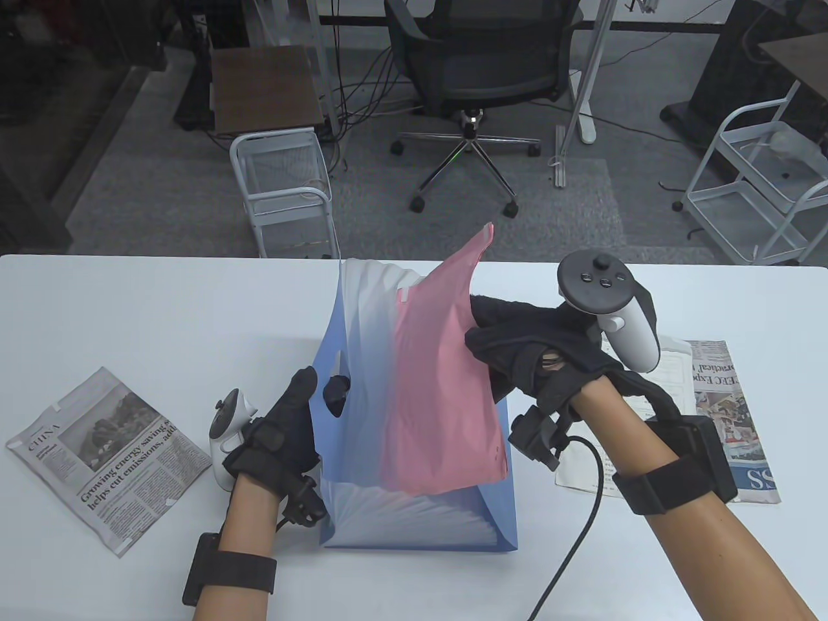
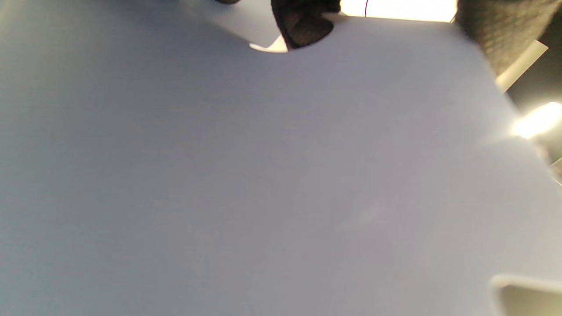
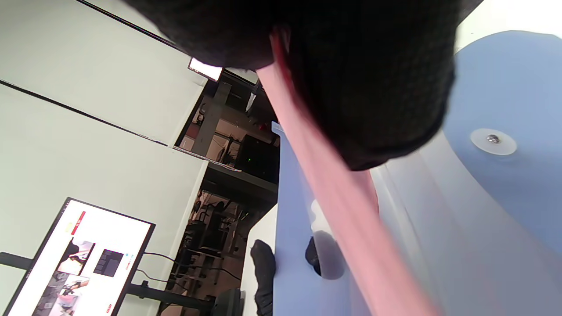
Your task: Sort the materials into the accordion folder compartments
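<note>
A blue accordion folder point(image 1: 424, 517) stands open at the table's middle, its pale dividers fanned. My left hand point(image 1: 304, 407) grips its left front panel point(image 2: 263, 175), one fingertip point(image 2: 305, 26) showing through the handle cutout. My right hand point(image 1: 517, 352) pinches the right edge of a pink plastic sleeve point(image 1: 440, 381), which stands tilted with its lower end inside the folder's compartments. In the right wrist view the pink sleeve point(image 3: 338, 193) runs under my gloved fingers point(image 3: 360, 87), with the blue folder point(image 3: 505, 87) beside it.
A folded newspaper point(image 1: 107, 453) lies at the table's left. Another newspaper point(image 1: 718, 414) lies at the right, partly under my right forearm. Beyond the far table edge are an office chair point(image 1: 479, 71) and white wire carts point(image 1: 284, 187).
</note>
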Motion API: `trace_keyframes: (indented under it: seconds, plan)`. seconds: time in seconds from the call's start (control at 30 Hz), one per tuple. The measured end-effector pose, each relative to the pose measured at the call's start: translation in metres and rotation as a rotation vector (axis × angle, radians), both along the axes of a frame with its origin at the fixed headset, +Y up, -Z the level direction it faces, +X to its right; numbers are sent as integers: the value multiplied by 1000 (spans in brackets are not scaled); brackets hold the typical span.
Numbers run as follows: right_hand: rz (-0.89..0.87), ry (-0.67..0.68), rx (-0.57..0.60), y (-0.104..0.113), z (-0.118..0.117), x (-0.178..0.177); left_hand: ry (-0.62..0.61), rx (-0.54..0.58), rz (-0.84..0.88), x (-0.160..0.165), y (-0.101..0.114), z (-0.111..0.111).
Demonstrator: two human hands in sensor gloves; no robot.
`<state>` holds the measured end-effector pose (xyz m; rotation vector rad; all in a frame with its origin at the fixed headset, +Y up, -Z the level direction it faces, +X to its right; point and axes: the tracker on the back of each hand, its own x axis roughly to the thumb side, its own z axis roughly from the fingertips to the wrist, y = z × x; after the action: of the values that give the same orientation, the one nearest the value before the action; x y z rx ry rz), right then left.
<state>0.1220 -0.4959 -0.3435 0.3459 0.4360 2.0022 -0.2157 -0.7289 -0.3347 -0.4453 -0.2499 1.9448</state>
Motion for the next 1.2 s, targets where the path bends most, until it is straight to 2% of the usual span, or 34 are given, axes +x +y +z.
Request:
trace_keyframes:
  seconds: [0.33,0.67,0.9,1.2]
  plan:
    - [73,-92,-15,-20,-15,-8,-2,0,-2,1,0,0]
    - [383,-168,50,-25,-17,-20,-1,0,-4,2,0,0]
    - [404,-172,47,-32,-18,-31,1,-1,-5,2,0,0]
    - [423,-188,47,-52,-20,-43,0,-1,-5,2,0,0]
